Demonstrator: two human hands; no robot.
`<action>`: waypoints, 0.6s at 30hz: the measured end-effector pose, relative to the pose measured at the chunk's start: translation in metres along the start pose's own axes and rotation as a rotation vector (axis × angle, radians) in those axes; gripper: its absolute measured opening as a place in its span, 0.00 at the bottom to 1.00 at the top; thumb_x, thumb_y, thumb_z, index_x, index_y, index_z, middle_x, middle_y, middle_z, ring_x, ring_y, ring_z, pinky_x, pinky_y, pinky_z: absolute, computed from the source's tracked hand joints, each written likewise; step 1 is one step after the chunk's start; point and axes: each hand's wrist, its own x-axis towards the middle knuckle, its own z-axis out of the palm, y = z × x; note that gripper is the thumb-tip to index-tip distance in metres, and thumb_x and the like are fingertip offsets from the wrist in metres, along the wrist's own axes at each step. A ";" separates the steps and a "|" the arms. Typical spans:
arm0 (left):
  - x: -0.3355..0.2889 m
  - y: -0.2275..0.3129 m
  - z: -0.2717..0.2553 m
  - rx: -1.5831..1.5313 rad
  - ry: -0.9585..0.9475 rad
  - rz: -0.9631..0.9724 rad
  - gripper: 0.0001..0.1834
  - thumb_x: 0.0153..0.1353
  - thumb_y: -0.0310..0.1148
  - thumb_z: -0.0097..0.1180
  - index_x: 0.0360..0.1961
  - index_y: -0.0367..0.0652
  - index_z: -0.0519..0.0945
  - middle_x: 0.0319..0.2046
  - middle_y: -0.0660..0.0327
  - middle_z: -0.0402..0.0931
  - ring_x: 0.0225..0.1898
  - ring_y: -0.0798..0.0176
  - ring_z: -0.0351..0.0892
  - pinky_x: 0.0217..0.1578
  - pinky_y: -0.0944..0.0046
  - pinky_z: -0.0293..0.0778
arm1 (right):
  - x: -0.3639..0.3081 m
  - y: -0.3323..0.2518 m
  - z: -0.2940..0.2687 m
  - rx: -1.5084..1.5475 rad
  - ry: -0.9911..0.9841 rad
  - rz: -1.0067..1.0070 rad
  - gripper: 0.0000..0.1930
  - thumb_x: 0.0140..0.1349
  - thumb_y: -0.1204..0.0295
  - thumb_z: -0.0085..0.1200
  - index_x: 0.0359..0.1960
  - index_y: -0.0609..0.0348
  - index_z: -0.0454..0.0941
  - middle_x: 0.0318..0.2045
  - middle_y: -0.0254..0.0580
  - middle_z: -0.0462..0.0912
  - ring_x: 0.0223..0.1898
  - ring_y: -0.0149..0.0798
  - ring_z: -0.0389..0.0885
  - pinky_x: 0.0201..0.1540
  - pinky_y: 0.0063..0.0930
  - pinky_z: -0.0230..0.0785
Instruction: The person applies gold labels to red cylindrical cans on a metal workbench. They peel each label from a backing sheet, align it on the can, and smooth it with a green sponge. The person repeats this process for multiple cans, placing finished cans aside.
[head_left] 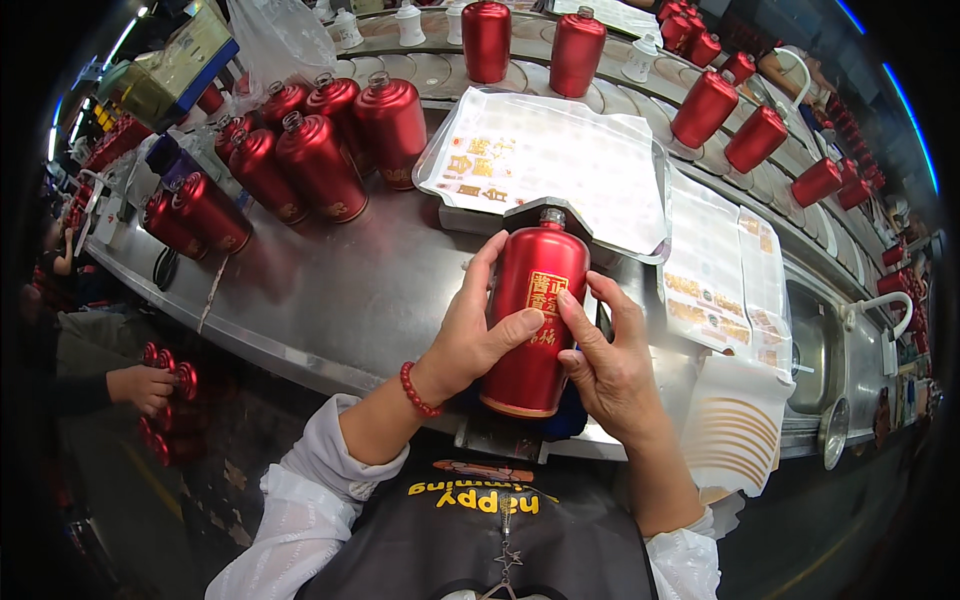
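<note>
Upright in front of me is a red metallic bottle (522, 380) with a bare neck and gold characters on its front. My left hand (465, 330) wraps its left side, the thumb lying across the front by the gold print. On the other side, my right hand (615, 370) has its thumb and a finger pressed to the bottle at the edge of the gold label (547, 290). A dark holder (600, 222) shows behind the bottle's neck, and something blue (565, 418) under its base. Just beyond lies a stack of white sheets (560, 165) with gold decals in a clear tray.
Several red bottles (320, 165) stand at left on the metal table (300, 280). A conveyor (640, 100) carrying more bottles and white caps curves along the back. More decal sheets (715, 270) lie at right, near a sink (810, 350). At lower left, another person's hand (142, 388) holds red bottles.
</note>
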 end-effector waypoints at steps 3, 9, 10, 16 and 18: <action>0.000 -0.001 0.000 0.000 -0.001 0.011 0.52 0.64 0.47 0.65 0.75 0.30 0.47 0.69 0.43 0.57 0.71 0.54 0.59 0.70 0.57 0.57 | 0.000 0.000 -0.001 -0.016 -0.001 -0.007 0.25 0.69 0.63 0.58 0.67 0.52 0.74 0.67 0.56 0.65 0.65 0.55 0.67 0.67 0.45 0.63; 0.001 -0.002 0.001 0.014 0.002 0.025 0.53 0.64 0.49 0.65 0.74 0.30 0.47 0.69 0.44 0.58 0.70 0.54 0.60 0.70 0.57 0.57 | 0.001 0.002 -0.003 -0.009 -0.010 0.007 0.25 0.68 0.64 0.58 0.67 0.50 0.74 0.68 0.58 0.65 0.65 0.57 0.67 0.67 0.45 0.62; 0.001 -0.001 0.002 0.025 0.004 0.024 0.53 0.64 0.49 0.65 0.74 0.30 0.47 0.69 0.43 0.58 0.70 0.54 0.60 0.70 0.58 0.57 | 0.002 0.001 -0.004 -0.008 -0.010 0.011 0.25 0.68 0.65 0.58 0.67 0.50 0.74 0.68 0.59 0.64 0.65 0.57 0.67 0.67 0.46 0.62; 0.003 -0.001 -0.001 -0.029 -0.025 -0.028 0.47 0.68 0.41 0.61 0.76 0.35 0.45 0.69 0.49 0.57 0.69 0.59 0.60 0.68 0.60 0.60 | 0.005 -0.005 -0.005 -0.039 -0.037 -0.010 0.24 0.68 0.65 0.58 0.66 0.51 0.75 0.68 0.60 0.64 0.66 0.58 0.67 0.68 0.47 0.61; 0.004 -0.001 -0.001 0.000 -0.014 -0.037 0.47 0.68 0.41 0.61 0.76 0.35 0.45 0.69 0.49 0.57 0.69 0.60 0.61 0.68 0.61 0.60 | 0.005 -0.004 -0.004 -0.044 -0.030 -0.006 0.24 0.68 0.65 0.58 0.66 0.51 0.75 0.68 0.61 0.64 0.66 0.58 0.66 0.68 0.47 0.61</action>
